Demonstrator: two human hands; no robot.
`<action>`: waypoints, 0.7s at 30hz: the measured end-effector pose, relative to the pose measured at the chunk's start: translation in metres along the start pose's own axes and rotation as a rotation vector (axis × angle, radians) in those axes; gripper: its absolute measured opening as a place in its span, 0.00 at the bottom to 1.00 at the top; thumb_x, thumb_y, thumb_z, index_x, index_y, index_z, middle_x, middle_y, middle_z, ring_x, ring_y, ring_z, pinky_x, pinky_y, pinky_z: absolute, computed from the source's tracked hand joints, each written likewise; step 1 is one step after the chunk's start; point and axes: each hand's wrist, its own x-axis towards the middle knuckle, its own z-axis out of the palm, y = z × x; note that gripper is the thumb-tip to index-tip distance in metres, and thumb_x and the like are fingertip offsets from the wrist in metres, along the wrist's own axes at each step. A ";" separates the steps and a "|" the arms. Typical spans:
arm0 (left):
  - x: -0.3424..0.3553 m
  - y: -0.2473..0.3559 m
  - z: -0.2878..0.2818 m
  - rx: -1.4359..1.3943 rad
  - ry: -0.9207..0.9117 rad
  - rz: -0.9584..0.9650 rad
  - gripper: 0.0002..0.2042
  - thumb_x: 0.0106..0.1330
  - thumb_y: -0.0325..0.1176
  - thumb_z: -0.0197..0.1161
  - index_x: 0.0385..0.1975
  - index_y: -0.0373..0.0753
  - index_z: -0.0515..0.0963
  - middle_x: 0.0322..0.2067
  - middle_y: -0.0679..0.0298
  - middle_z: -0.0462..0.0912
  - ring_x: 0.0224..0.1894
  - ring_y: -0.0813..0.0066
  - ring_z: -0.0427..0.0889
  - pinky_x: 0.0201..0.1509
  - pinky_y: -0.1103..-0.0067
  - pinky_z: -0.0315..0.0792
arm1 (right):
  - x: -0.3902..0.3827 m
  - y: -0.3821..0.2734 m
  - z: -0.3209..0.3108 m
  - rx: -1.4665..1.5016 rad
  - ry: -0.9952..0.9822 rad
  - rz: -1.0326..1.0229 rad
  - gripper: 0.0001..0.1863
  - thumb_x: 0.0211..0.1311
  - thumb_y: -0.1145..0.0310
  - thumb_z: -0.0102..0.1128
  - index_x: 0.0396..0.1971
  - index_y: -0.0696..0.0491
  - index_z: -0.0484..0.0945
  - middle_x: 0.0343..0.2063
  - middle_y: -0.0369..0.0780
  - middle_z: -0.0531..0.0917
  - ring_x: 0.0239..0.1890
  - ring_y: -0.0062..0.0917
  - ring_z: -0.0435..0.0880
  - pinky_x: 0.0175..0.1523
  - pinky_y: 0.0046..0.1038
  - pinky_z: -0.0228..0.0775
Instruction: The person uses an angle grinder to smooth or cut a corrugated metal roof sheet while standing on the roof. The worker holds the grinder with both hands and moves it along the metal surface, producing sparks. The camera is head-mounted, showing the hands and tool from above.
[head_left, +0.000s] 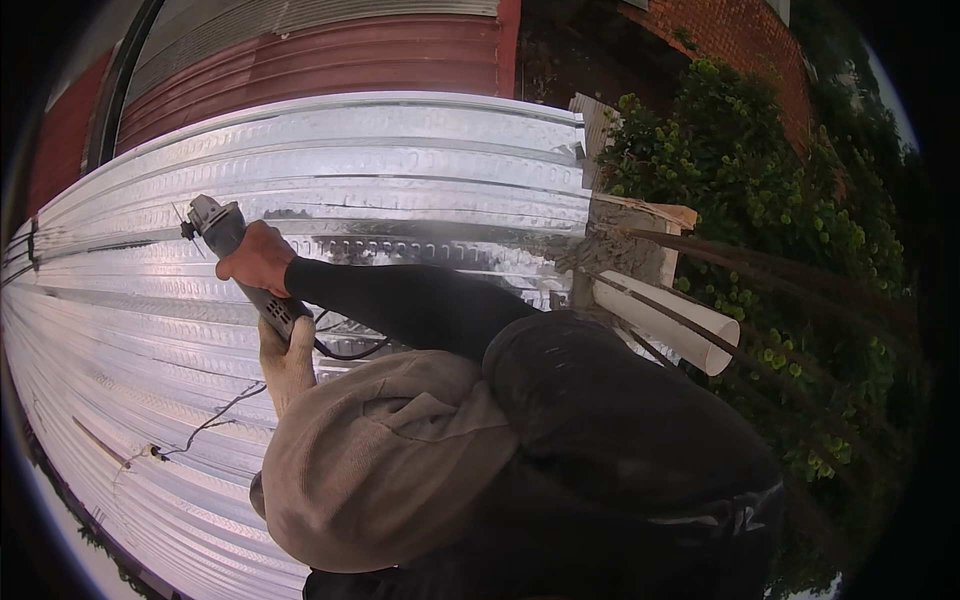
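Note:
A grey angle grinder (222,230) is held over the shiny corrugated metal sheeting (420,160), left of centre. My right hand (258,257), at the end of a black sleeve, wraps round the grinder's body just behind its head. My left hand (284,360), in a pale work glove, grips the rear end of the handle. The thin disc (190,218) shows nearly edge-on at the far left end; whether it touches the metal I cannot tell. Bunched grey-beige cloth (380,470) hides my left wrist and forearm. A black cord (350,355) loops from the tool's rear.
A white pipe (680,325) and several dark rods (740,262) jut out beside rough mortar (628,235) at the right. A pale connector (152,452) with a thin cord lies on the sheeting, lower left. Red metal panels (370,65) stand beyond; leafy branches (710,150) crowd the right.

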 end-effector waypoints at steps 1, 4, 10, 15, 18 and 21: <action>-0.002 0.010 0.000 0.131 0.026 0.035 0.30 0.72 0.35 0.71 0.73 0.32 0.75 0.56 0.59 0.86 0.56 0.68 0.83 0.68 0.73 0.75 | -0.003 -0.003 0.000 0.031 0.004 -0.009 0.30 0.48 0.62 0.79 0.42 0.76 0.84 0.39 0.58 0.90 0.38 0.44 0.93 0.43 0.43 0.84; 0.000 0.003 -0.001 0.167 0.059 0.049 0.35 0.72 0.33 0.70 0.79 0.34 0.71 0.59 0.57 0.87 0.61 0.67 0.83 0.70 0.73 0.73 | -0.003 0.004 -0.007 0.083 0.050 0.002 0.29 0.48 0.61 0.81 0.41 0.73 0.86 0.38 0.55 0.91 0.38 0.41 0.93 0.43 0.41 0.85; -0.012 0.020 -0.003 0.424 0.083 -0.022 0.35 0.76 0.34 0.65 0.83 0.37 0.66 0.54 0.52 0.91 0.55 0.63 0.89 0.67 0.70 0.78 | -0.003 0.008 0.004 0.107 0.089 0.003 0.28 0.48 0.60 0.82 0.39 0.72 0.87 0.36 0.53 0.91 0.37 0.38 0.93 0.43 0.40 0.85; -0.005 0.020 -0.021 0.274 -0.117 0.084 0.35 0.81 0.45 0.60 0.83 0.36 0.63 0.61 0.51 0.85 0.61 0.64 0.85 0.68 0.70 0.78 | -0.002 0.004 -0.004 0.089 0.020 -0.031 0.26 0.49 0.61 0.80 0.38 0.71 0.87 0.34 0.52 0.90 0.34 0.38 0.91 0.40 0.42 0.83; -0.003 0.016 -0.035 -0.163 -0.049 0.051 0.34 0.85 0.52 0.59 0.79 0.34 0.66 0.59 0.54 0.83 0.57 0.67 0.84 0.63 0.70 0.80 | -0.021 -0.002 0.018 0.154 0.010 -0.021 0.26 0.49 0.63 0.79 0.38 0.72 0.86 0.35 0.52 0.90 0.35 0.38 0.91 0.40 0.42 0.81; 0.008 0.007 -0.038 -0.572 0.110 -0.014 0.33 0.86 0.55 0.59 0.77 0.34 0.69 0.56 0.56 0.84 0.53 0.69 0.84 0.58 0.71 0.82 | -0.032 -0.002 0.036 0.063 0.033 -0.082 0.30 0.51 0.60 0.78 0.44 0.73 0.84 0.39 0.55 0.90 0.39 0.42 0.92 0.45 0.42 0.82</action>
